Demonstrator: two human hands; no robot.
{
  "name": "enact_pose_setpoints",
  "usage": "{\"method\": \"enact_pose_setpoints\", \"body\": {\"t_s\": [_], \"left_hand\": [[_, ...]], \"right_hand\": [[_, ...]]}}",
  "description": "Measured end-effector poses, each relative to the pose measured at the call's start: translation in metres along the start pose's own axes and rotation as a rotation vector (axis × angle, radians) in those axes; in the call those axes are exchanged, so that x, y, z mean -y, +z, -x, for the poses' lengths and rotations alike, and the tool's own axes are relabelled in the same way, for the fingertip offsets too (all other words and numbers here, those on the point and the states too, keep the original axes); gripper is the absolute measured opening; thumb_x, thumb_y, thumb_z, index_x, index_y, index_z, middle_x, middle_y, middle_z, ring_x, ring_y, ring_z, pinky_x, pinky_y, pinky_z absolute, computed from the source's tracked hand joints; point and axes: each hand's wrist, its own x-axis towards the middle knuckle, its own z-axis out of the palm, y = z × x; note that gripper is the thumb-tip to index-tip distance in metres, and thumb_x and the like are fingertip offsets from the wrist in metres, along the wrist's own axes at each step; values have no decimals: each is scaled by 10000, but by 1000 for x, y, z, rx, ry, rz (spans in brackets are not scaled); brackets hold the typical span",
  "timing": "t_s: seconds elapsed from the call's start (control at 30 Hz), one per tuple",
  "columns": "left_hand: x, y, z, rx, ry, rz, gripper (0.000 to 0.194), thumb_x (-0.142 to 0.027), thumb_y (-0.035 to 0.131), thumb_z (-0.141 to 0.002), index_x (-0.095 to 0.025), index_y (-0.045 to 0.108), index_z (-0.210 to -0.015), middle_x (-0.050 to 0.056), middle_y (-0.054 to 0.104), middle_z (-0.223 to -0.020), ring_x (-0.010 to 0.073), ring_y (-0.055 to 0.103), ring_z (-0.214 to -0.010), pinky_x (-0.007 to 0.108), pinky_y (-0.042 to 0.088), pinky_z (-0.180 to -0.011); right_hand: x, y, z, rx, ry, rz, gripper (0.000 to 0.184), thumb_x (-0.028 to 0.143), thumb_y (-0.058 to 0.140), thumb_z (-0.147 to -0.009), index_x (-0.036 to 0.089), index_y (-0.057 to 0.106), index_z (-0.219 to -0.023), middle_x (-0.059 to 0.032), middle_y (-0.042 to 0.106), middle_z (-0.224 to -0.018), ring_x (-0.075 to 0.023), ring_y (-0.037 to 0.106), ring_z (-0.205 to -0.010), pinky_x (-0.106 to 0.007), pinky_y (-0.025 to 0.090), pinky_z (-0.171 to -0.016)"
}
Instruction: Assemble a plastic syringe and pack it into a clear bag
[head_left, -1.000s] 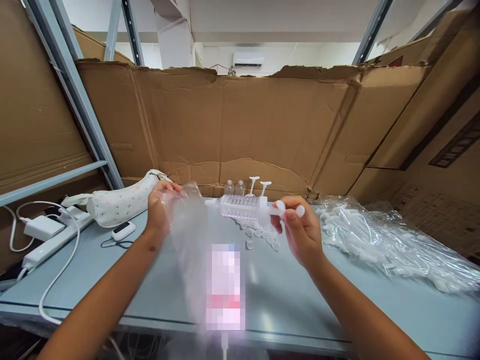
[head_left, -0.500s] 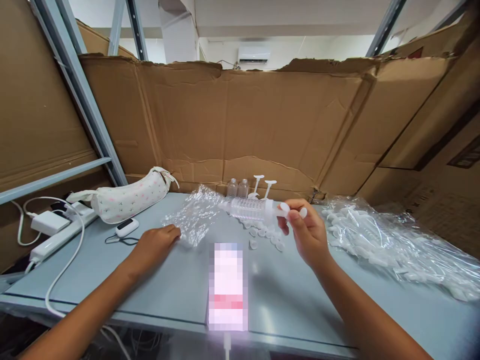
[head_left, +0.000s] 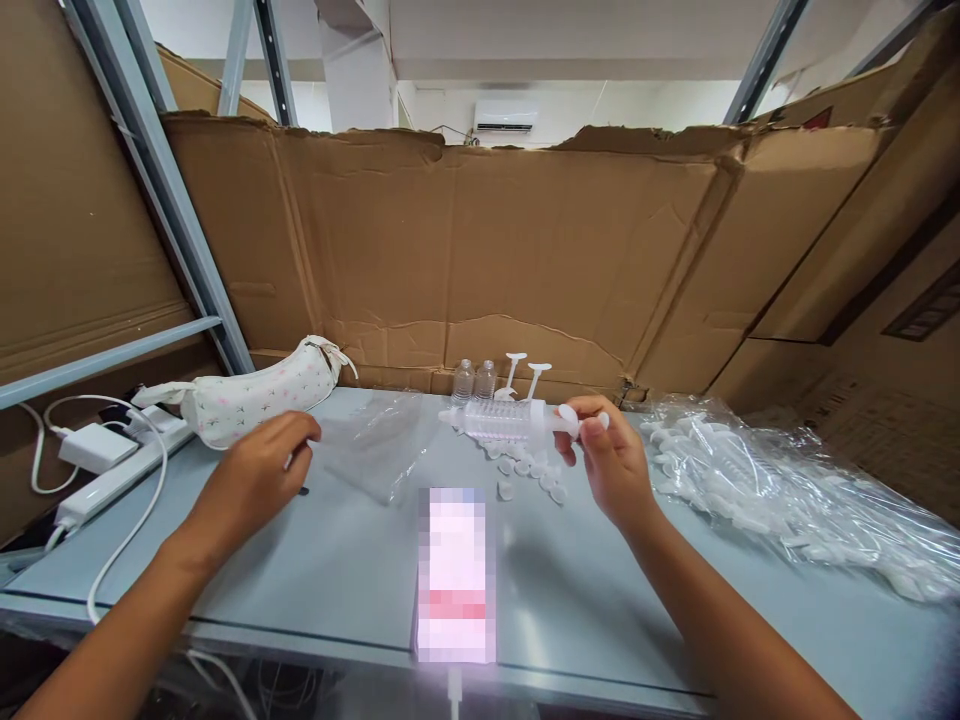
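Note:
My right hand (head_left: 611,462) holds a clear ribbed plastic syringe (head_left: 499,421) by its plunger end, level above the grey table (head_left: 315,570), nozzle pointing left. Under it lie several small white caps (head_left: 525,468). My left hand (head_left: 251,478) hovers empty with loose fingers over the table's left part, above a small white device. An empty clear plastic wrapper (head_left: 375,445) lies flat on the table between my hands.
A phone (head_left: 454,575) lies at the table's front edge. A pile of bagged syringes (head_left: 780,485) fills the right side. A floral pouch (head_left: 255,390), a power strip and charger (head_left: 94,450) sit at left. Two small bottles (head_left: 474,381) and two plungers (head_left: 523,372) stand against the cardboard wall.
My left hand pulled the clear wrapper off the syringe, dropped it on the table, then moved left and away from it. My right hand kept the syringe nearly still.

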Motion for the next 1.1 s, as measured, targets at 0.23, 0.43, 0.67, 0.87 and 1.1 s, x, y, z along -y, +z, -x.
{"method": "enact_pose_setpoints", "body": {"t_s": [0.23,0.43,0.67,0.87,1.1], "left_hand": [[-17,-13,-18,-858,114,628,306,65,377,-789,-175,557,-729,-36,611,-875,138,571,-894,375,309,-663],[-27,-3,-43,-654,-77,1436,157,-133,518,-779,-227,562,-661,-42,602,-712,108,562,-641,314,420,-617],[-54,42,-53,39,-261,1884,184,-187,662,-677,-186,479,-655,-48,566,-633,96,553,-542,225,484,-528],[-83,59,-52,261,-344,1947,199,-218,634,-689,-177,440,-683,-31,504,-639,107,532,-567,205,456,-506],[-93,60,-53,458,-331,1837,192,-143,618,-665,-155,433,-616,-31,462,-617,71,448,-506,178,356,-453]], "right_hand": [[12,3,-4,-120,15,-208,373,585,521,-817,219,592,-816,26,511,-583,-108,437,-526,-213,321,-443],[34,8,-6,-91,0,-298,367,587,489,-835,239,602,-828,42,495,-539,-96,427,-473,-210,334,-438],[37,21,-5,39,-51,-231,315,528,489,-869,232,593,-839,35,506,-584,-95,428,-506,-214,341,-465],[29,22,-11,89,-21,-206,312,502,489,-881,214,578,-802,33,489,-592,-90,408,-517,-206,323,-463],[24,20,-20,220,307,-335,390,571,478,-855,198,578,-801,58,458,-513,-66,353,-435,-200,277,-435]]}}
